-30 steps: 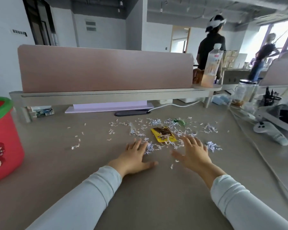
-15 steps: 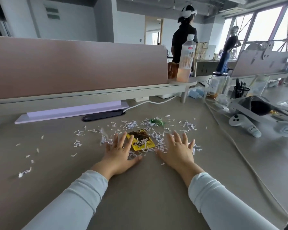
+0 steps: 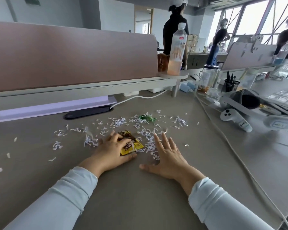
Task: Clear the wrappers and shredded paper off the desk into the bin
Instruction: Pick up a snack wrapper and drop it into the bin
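A yellow and brown snack wrapper (image 3: 133,146) lies on the grey desk (image 3: 140,196) among white shredded paper (image 3: 119,121). My left hand (image 3: 111,150) covers the wrapper's left side, fingers curled on top and thumb against its near edge. My right hand (image 3: 170,156) rests flat on the desk just to the right, fingers spread, touching shreds and holding nothing. A crumpled green wrapper (image 3: 147,118) sits farther back among the shreds. More shreds trail off to the left edge. The bin is out of view.
A pink divider (image 3: 73,55) with a shelf closes off the back of the desk. A drink bottle (image 3: 177,48) stands on the shelf's end. A white controller (image 3: 234,119), headset (image 3: 246,101), jar (image 3: 208,77) and cables (image 3: 223,131) crowd the right side. People stand behind.
The view has swung right, so the red bin has left the frame. My left hand slid right onto the yellow wrapper and curled its fingers. My right hand stays flat.
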{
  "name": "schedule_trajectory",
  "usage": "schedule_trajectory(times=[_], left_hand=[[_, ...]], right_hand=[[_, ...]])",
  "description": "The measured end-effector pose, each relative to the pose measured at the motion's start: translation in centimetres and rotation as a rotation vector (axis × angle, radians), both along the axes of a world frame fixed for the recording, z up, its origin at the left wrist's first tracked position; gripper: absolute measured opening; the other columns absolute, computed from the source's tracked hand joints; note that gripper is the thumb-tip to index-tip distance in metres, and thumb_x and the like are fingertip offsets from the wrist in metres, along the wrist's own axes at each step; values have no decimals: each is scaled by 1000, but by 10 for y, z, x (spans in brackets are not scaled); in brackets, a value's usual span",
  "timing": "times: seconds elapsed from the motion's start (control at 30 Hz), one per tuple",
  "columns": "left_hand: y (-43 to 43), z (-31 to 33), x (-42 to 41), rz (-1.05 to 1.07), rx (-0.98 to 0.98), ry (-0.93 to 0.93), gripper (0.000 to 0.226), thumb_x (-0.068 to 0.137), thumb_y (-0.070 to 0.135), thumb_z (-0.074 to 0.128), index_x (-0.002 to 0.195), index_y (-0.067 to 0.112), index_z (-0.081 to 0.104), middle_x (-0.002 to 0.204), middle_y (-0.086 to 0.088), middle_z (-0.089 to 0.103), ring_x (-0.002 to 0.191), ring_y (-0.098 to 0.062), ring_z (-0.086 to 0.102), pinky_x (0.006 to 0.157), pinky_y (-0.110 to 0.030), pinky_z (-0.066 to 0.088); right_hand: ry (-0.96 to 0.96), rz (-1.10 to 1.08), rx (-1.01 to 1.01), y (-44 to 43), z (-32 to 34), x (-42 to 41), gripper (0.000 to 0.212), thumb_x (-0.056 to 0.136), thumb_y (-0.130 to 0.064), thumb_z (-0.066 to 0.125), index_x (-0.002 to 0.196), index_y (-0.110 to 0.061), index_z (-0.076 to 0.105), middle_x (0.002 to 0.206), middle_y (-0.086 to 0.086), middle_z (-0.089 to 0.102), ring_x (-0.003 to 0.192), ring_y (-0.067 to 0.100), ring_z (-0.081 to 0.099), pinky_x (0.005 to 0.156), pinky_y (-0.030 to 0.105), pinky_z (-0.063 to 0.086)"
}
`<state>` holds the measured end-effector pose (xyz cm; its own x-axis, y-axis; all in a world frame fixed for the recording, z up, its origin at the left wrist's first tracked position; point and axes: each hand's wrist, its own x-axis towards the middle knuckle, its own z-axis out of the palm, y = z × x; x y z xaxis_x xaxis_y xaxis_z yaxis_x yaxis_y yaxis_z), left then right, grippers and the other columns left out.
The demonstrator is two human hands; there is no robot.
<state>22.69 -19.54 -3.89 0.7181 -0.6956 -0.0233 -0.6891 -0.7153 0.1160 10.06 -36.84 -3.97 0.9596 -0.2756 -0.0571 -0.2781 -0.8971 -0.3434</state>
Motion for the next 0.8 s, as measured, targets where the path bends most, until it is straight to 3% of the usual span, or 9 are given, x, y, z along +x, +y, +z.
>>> schedule_trajectory(times=[0.13,0.2,0.27,0.37,0.47,0.53,0.63,0.7,0.8], left_hand=[[3,1,6,94,-41,-77,121,37,97,-3,129,31,39,126,-9,32,127,-34,27,108,-52,25],[3,1,6,108,-37,-76,117,39,96,2,125,26,39,132,-8,26,133,-33,18,111,-53,19],[3,0,7,112,-19,-31,127,34,98,-1,128,20,35,147,-2,11,142,-29,-3,114,-57,7],[3,-3,13,123,-1,51,135,28,97,-8,139,25,18,156,3,1,144,-23,-8,114,-60,4],[0,-4,17,113,41,72,114,38,97,-2,140,47,-7,156,4,3,144,-26,-2,112,-61,7],[-3,-6,17,130,47,52,94,57,92,12,140,49,1,154,4,6,142,-27,2,112,-61,9],[-5,-8,19,184,-20,-19,83,65,86,19,137,45,23,147,1,20,137,-28,15,110,-55,16],[-4,-8,17,211,-53,-78,82,65,86,18,134,42,30,141,1,28,131,-28,23,105,-50,23],[-4,-5,12,226,-86,-151,92,55,84,5,130,40,37,132,2,37,123,-27,30,102,-45,25]], right_hand=[[-24,2,-81,-8,-2,18,115,60,-84,46,143,-35,-16,155,-2,-23,141,28,-23,114,52,-10],[-38,-10,-120,-16,-1,34,113,60,-86,43,143,-36,-13,155,-2,-22,140,29,-26,111,57,-13],[-53,-18,-148,-25,0,50,111,59,-87,43,143,-38,-11,156,-1,-20,140,31,-26,111,61,-11],[-74,-11,-152,-34,2,73,109,58,-87,43,142,-43,-11,156,-1,-17,140,33,-25,110,65,-10],[-102,8,-168,-38,3,97,107,61,-85,43,142,-42,-11,157,-1,-15,140,34,-24,109,66,-11],[-100,24,-169,-41,2,111,105,62,-85,42,142,-41,-11,157,-1,-13,141,34,-23,109,67,-10],[-84,57,-154,-44,1,127,97,66,-83,40,142,-45,-6,157,-2,-13,141,33,-22,110,66,-9],[-56,86,-137,-45,0,133,87,70,-80,39,142,-47,1,158,-4,-10,143,31,-18,112,62,-6],[-42,133,-126,-46,-1,136,69,77,-74,38,139,-48,22,158,-5,9,145,27,3,118,51,7]])
